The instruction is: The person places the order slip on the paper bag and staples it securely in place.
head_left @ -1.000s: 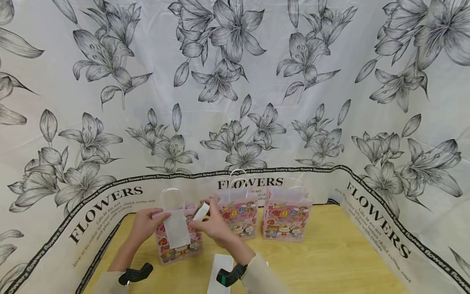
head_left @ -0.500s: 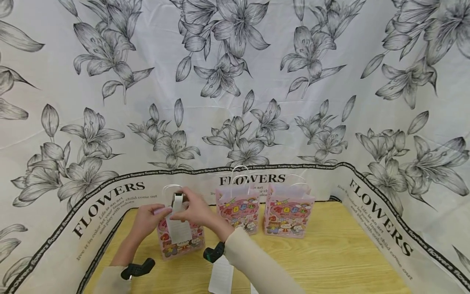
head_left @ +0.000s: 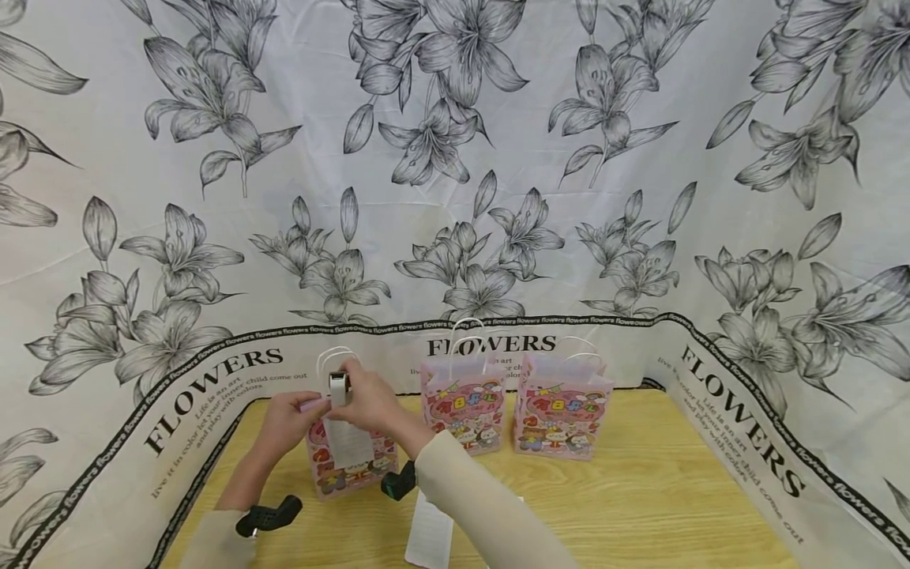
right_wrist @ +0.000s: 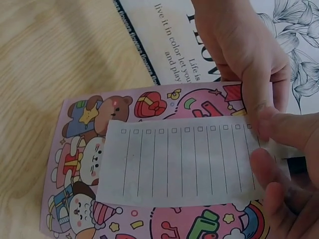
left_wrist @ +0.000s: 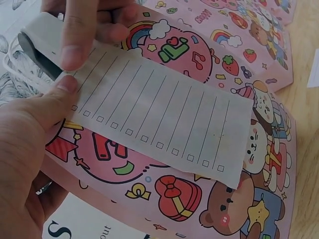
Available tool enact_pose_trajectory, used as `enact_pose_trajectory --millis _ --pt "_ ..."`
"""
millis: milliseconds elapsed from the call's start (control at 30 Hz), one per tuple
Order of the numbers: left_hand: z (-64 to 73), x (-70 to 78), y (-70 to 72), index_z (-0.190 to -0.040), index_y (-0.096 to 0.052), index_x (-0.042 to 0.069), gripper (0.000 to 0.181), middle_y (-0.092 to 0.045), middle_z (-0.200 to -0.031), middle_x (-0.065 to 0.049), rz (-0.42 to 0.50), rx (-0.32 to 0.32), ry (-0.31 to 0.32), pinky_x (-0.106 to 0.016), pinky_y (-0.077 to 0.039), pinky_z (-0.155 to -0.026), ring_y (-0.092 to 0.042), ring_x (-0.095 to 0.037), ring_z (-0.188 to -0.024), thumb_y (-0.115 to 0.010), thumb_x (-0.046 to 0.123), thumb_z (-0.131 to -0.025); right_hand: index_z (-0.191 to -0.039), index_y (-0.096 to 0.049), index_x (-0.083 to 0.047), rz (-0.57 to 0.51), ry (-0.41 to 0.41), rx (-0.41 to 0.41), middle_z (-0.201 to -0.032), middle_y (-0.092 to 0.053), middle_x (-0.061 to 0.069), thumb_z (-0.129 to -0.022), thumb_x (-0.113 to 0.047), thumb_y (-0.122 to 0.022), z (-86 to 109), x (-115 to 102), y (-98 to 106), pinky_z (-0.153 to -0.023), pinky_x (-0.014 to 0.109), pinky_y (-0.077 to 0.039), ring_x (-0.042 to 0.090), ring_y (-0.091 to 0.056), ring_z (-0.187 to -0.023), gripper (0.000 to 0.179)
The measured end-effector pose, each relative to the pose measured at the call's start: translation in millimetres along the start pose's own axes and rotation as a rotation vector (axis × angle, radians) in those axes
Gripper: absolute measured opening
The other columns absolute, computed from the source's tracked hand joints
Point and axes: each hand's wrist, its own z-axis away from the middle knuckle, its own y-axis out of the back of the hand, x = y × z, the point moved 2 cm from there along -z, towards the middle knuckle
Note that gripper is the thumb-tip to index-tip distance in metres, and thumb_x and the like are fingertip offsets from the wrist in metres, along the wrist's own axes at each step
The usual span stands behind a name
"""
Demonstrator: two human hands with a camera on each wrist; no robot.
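A pink cartoon paper bag [head_left: 323, 479] with white handles stands at the left of the table. A white lined slip with small checkboxes [left_wrist: 159, 114] lies against its front at the top. My left hand [head_left: 283, 425] pinches the slip and the bag's top edge, thumb in front. My right hand [head_left: 373, 405] grips a small white stapler [head_left: 339, 388] at that edge, right beside the left thumb. In the left wrist view the stapler's dark underside [left_wrist: 37, 59] shows near the slip's top; whether its jaws are pressed together is hidden.
Two similar pink bags stand further right, one in the middle [head_left: 465, 415] and one beyond it [head_left: 565, 411]. Another lined slip [head_left: 430, 533] lies on the wooden table [head_left: 661, 474] near the front. A flower-printed cloth [head_left: 455, 261] rises behind.
My right hand has moved left with the stapler, bringing it from beside the bag to the slip's top edge. The stapler has turned from slanted to nearly upright. My left hand keeps its pinch.
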Motion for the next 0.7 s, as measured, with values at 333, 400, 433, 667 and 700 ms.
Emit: enact_pose_trajectory --millis 333,400,433,667,700 --pt "5.9 -5.6 -1.5 -0.093 -0.077 0.005 0.013 -0.069 -0.072 0.001 0.035 0.002 -0.019 -0.027 -0.046 -0.048 -0.056 -0.01 -0.054 -0.075 0.016 -0.087 -0.114 -0.047 -0.014 0.124 0.02 -0.114 -0.088 -0.057 -0.005 -0.077 -0.036 -0.084 1.6 3 -1 -0.057 0.023 -0.046 0.007 -0.055 -0.071 0.057" --pt "7.5 -5.4 -1.7 -0.093 -0.077 0.006 0.013 -0.068 -0.07 0.002 0.038 0.009 -0.032 -0.027 -0.046 -0.047 -0.055 -0.009 -0.053 -0.075 0.017 -0.087 -0.114 -0.046 -0.013 0.166 0.035 -0.132 -0.086 -0.056 -0.004 -0.077 -0.039 -0.083 1.2 4 -1 -0.057 0.023 -0.045 0.007 -0.054 -0.069 0.059" --pt "8.2 -5.3 -1.9 -0.093 -0.077 0.006 0.013 -0.068 -0.069 0.002 0.041 0.011 -0.037 -0.027 -0.045 -0.046 -0.054 -0.009 -0.052 -0.075 0.017 -0.087 -0.115 -0.046 -0.013 0.182 0.043 -0.138 -0.086 -0.056 -0.004 -0.077 -0.04 -0.083 0.7 4 -2 -0.057 0.023 -0.045 0.007 -0.054 -0.069 0.06" --pt "6.5 -3.0 -2.5 -0.094 -0.078 0.007 0.013 -0.072 -0.079 -0.001 0.034 0.031 -0.035 -0.026 -0.048 -0.049 -0.058 -0.008 -0.056 -0.075 0.018 -0.087 -0.112 -0.056 -0.021 0.191 0.098 -0.145 -0.097 -0.06 -0.011 -0.076 -0.044 -0.083 -5.0 13 -2 -0.068 0.022 -0.047 0.004 -0.057 -0.084 0.051" --pt "5.6 -2.3 -2.2 -0.094 -0.078 0.007 0.012 -0.072 -0.079 -0.002 0.034 0.036 -0.04 -0.026 -0.047 -0.048 -0.058 -0.008 -0.055 -0.075 0.017 -0.087 -0.111 -0.056 -0.022 0.18 0.107 -0.149 -0.097 -0.06 -0.012 -0.076 -0.044 -0.083 -6.1 14 -1 -0.069 0.022 -0.047 0.003 -0.057 -0.085 0.05"
